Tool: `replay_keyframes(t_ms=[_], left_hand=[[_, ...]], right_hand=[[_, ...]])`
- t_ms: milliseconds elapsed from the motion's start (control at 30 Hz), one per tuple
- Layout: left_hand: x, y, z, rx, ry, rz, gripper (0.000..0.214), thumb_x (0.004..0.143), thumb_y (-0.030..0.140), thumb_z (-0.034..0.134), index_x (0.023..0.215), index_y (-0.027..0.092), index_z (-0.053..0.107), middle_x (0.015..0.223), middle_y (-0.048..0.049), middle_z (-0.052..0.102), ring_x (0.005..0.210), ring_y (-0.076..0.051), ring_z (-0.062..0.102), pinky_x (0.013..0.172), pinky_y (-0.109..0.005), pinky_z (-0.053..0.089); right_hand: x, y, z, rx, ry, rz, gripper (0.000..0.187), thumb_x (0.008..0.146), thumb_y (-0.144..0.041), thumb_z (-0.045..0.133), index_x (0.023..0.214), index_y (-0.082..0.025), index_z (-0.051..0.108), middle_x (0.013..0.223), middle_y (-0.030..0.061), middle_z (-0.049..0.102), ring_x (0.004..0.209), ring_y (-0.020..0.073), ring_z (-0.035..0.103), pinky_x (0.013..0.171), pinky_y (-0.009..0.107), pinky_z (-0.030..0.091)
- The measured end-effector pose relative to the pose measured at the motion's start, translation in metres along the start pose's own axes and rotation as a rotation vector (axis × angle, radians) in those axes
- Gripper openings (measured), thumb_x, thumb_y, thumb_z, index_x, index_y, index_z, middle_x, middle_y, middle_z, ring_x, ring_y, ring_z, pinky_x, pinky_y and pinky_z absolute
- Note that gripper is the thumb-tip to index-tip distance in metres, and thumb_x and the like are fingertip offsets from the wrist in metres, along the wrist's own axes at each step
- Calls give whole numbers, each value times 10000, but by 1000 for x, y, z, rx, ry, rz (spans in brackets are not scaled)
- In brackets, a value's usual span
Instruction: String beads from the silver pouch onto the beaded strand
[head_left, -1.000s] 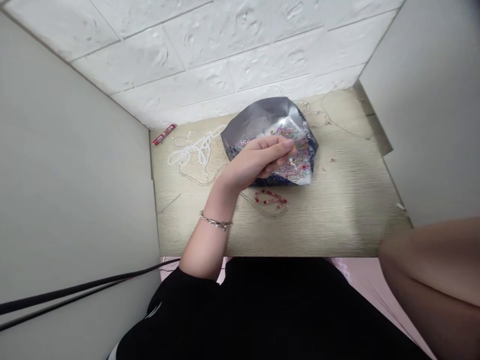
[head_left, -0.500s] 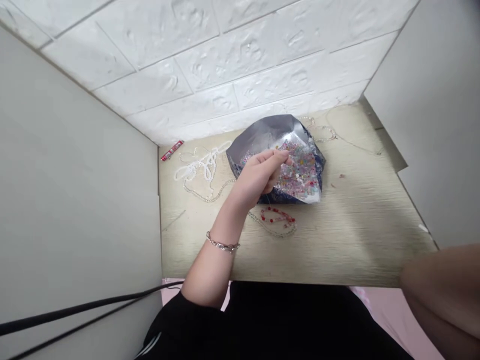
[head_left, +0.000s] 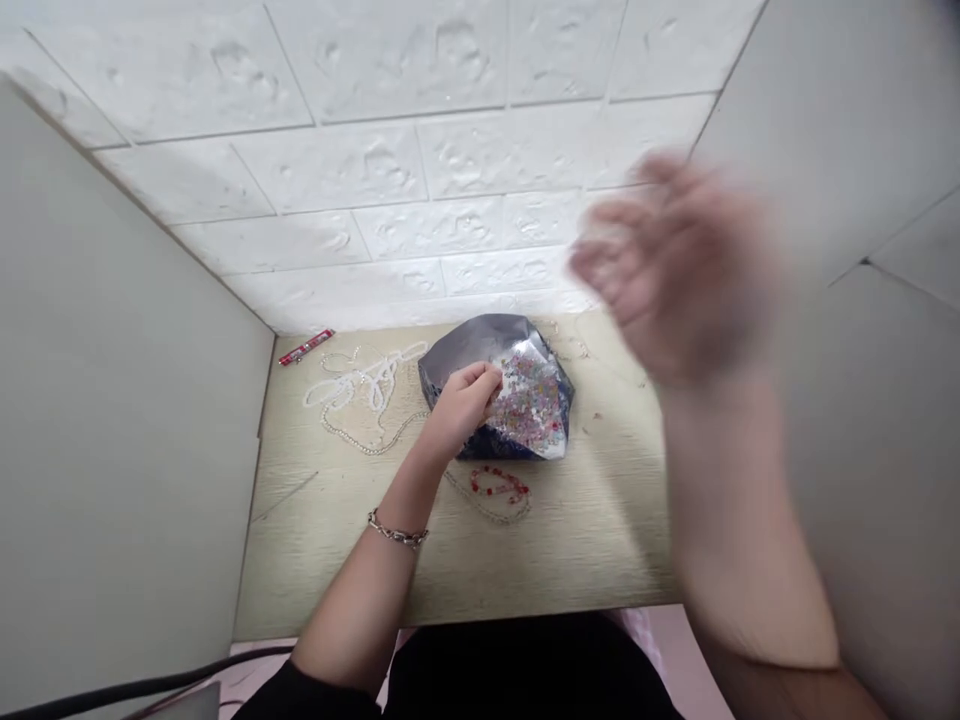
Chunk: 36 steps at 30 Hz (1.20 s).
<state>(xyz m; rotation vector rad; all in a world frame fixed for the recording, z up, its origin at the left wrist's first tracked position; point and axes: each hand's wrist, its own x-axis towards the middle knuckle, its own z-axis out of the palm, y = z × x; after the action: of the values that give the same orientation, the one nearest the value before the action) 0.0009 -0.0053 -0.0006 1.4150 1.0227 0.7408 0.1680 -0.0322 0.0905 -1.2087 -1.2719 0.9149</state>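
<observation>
A dark foil bag [head_left: 457, 352] lies open on the light wooden desk [head_left: 600, 530], holding a clear packet of small coloured beads [head_left: 532, 405]. My left hand [head_left: 461, 400], with a silver bracelet on the wrist, rests at the bag's mouth with fingers pinched on the bead packet's edge. My right hand [head_left: 675, 270] is raised high in front of the camera, blurred, fingers spread and holding nothing.
White pearl strands [head_left: 360, 385] and a thin bead chain [head_left: 352, 440] lie left of the bag. A red-beaded string [head_left: 499, 485] lies in front of it. A small red clip [head_left: 304, 347] sits at the back left corner. Grey panels wall both sides.
My right arm has swung up from the lower right edge into the middle of the view. The camera has tilted up. My left hand stays at the bead packet.
</observation>
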Motion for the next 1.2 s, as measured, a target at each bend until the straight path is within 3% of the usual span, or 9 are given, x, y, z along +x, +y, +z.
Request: replay_keyframes(t_ms=[100, 167, 300, 533, 633, 767, 867, 1033, 1200], left_hand=[[-1, 0, -2, 240, -24, -8, 173, 722, 250, 377, 583, 167, 440, 484, 43, 357, 411, -61, 321, 419, -216, 237], [-3, 3, -2, 411, -30, 14, 190, 703, 241, 369, 577, 162, 487, 510, 25, 416, 483, -88, 384, 471, -229, 277], [-7, 7, -2, 588, -97, 43, 235, 704, 253, 346, 551, 162, 499, 580, -1, 510, 587, -123, 443, 553, -253, 311], [-6, 7, -6, 781, -82, 57, 219, 694, 246, 328, 497, 174, 395, 529, -6, 456, 544, -128, 398, 511, -270, 254], [-7, 8, -9, 775, -89, 40, 224, 690, 247, 330, 478, 178, 331, 498, 3, 407, 516, -119, 369, 496, -267, 244], [-9, 8, -11, 746, -140, 68, 217, 674, 243, 341, 467, 177, 341, 496, 0, 415, 506, -115, 362, 487, -266, 238], [-9, 7, -10, 714, -209, 106, 211, 664, 232, 349, 461, 176, 331, 477, 8, 399, 492, -110, 345, 474, -262, 227], [-9, 6, -9, 692, -267, 149, 205, 656, 221, 358, 461, 176, 313, 462, 21, 355, 476, -100, 318, 464, -256, 217], [-10, 3, -9, 667, -284, 129, 198, 644, 228, 376, 459, 177, 324, 457, 23, 361, 472, -101, 322, 453, -254, 217]], right_hand=[[11, 40, 26, 40, -193, 100, 223, 830, -245, 369, 984, -145, 494, 884, 36, 592, 674, 64, 553, 675, 238, 447], [13, 71, 33, -247, -327, 185, 227, 808, -215, 375, 971, -154, 522, 911, 52, 595, 704, 88, 553, 682, 248, 450], [7, 104, 20, -561, -325, 170, 183, 752, -183, 441, 849, -179, 596, 928, 42, 609, 846, 151, 538, 782, 285, 406], [3, 111, 4, -916, -245, 134, 315, 777, -128, 368, 1022, -148, 564, 1061, 79, 580, 969, 164, 523, 848, 271, 380], [6, 112, 10, -993, -294, 157, 376, 785, -282, 429, 1114, -121, 516, 1127, 123, 530, 1046, 212, 478, 889, 303, 361], [5, 109, 20, -1045, -416, 285, 794, 609, -588, 552, 1248, -150, 379, 1289, 160, 332, 1161, 293, 360, 912, 369, 354], [3, 109, 25, -1100, -497, 334, 902, 484, -612, 623, 1252, -228, 348, 1308, 136, 262, 1165, 331, 334, 879, 399, 373], [0, 111, 27, -1097, -529, 308, 812, 478, -518, 659, 1180, -220, 381, 1201, 121, 360, 1068, 275, 421, 794, 340, 412], [-1, 109, 23, -983, -596, 287, 518, 566, -416, 619, 1010, -197, 467, 997, 65, 533, 837, 190, 516, 622, 257, 407]])
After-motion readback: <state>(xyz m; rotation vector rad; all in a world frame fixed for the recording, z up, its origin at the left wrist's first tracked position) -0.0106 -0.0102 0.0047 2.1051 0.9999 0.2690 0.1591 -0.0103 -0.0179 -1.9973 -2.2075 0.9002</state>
